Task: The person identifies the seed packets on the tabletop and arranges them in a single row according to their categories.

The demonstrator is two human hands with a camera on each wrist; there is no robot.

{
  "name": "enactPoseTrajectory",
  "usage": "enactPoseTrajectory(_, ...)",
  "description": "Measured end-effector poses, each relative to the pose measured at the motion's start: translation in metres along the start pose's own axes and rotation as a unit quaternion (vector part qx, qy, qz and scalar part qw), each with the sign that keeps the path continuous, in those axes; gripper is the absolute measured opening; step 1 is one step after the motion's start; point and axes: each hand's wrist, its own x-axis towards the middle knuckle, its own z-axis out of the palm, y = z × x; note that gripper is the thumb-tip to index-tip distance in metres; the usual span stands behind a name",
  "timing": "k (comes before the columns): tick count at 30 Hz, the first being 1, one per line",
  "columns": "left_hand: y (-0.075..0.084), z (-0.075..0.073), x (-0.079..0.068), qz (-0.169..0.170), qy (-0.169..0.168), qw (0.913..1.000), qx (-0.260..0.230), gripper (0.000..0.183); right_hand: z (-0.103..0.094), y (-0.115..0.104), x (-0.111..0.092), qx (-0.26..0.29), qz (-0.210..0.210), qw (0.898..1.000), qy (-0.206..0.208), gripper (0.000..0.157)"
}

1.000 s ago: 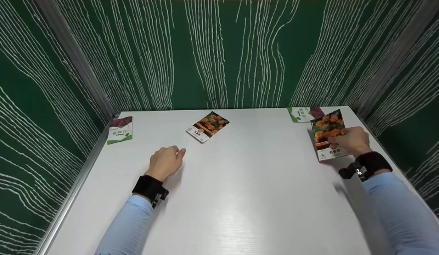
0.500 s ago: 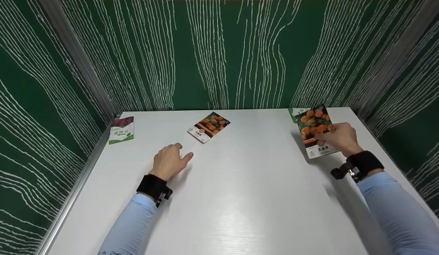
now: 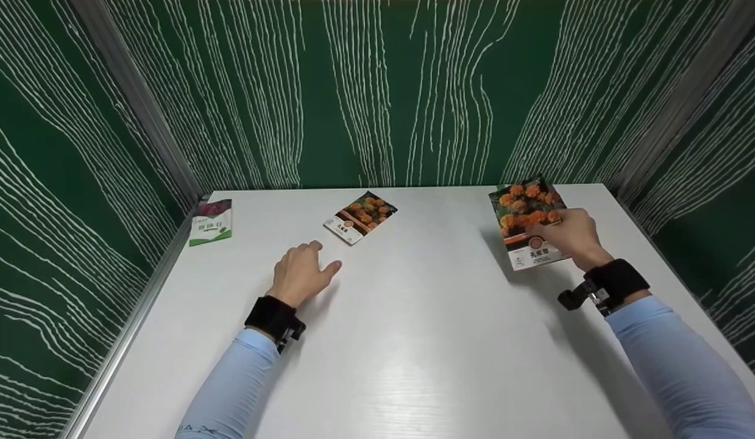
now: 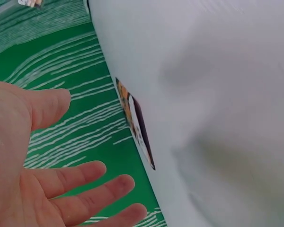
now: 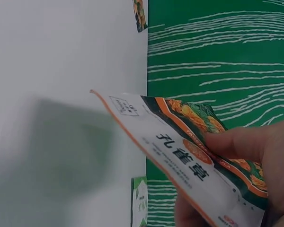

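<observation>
My right hand (image 3: 571, 236) pinches a marigold seed packet (image 3: 529, 219) by its right edge, thumb on the printed front, above the table at the right. In the right wrist view that packet (image 5: 180, 151) slants across the picture, clear of the tabletop. My left hand (image 3: 301, 274) hovers over the table with fingers spread and holds nothing; the left wrist view shows its palm (image 4: 19, 142). Just beyond its fingertips a second marigold seed packet (image 3: 361, 218) lies flat and turned at an angle.
A green-and-white seed packet (image 3: 211, 223) lies at the table's far left corner. Another green-and-white packet (image 5: 139, 201) lies at the right back, almost hidden behind the held packet in the head view. Green panels (image 3: 438, 91) with white lines border the white table (image 3: 401, 341).
My right hand has carried the marigold packet leftward, covering the green-and-white packet behind it. My left hand has moved forward and right toward the lying marigold packet, its fingers spreading.
</observation>
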Motion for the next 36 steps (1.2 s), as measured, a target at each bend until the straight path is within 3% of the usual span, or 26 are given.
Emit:
enactPoseTrajectory(13,0.007,0.008,0.003,0.014,0.0,0.999,-0.042,0.065,0.024,-0.026,-0.005,0.037,-0.023,0.998,-0.036,0.068)
enactPoseTrajectory(14,-0.004,0.021,0.011,0.025,0.004,0.9985,-0.048,0.068,0.026,-0.027,-0.005,0.039,-0.024,0.998,-0.039,0.07)
enactPoseTrajectory(17,-0.002,0.023,0.011,0.035,-0.003,0.9981,-0.05,0.067,0.031,-0.029,-0.009,0.054,-0.02,0.997,-0.05,0.075)
enactPoseTrajectory(20,0.001,0.024,0.009,0.046,-0.007,0.9974,-0.055,0.066,0.035,-0.032,-0.013,0.077,-0.016,0.995,-0.058,0.075)
enactPoseTrajectory(21,0.013,0.013,0.001,0.039,-0.014,0.9977,-0.054,0.063,0.037,-0.032,-0.014,0.088,-0.015,0.994,-0.061,0.074)
enactPoseTrajectory(36,0.025,0.015,0.002,0.048,-0.028,0.9951,-0.082,0.068,0.076,-0.068,-0.018,0.176,-0.046,0.98,-0.074,0.073)
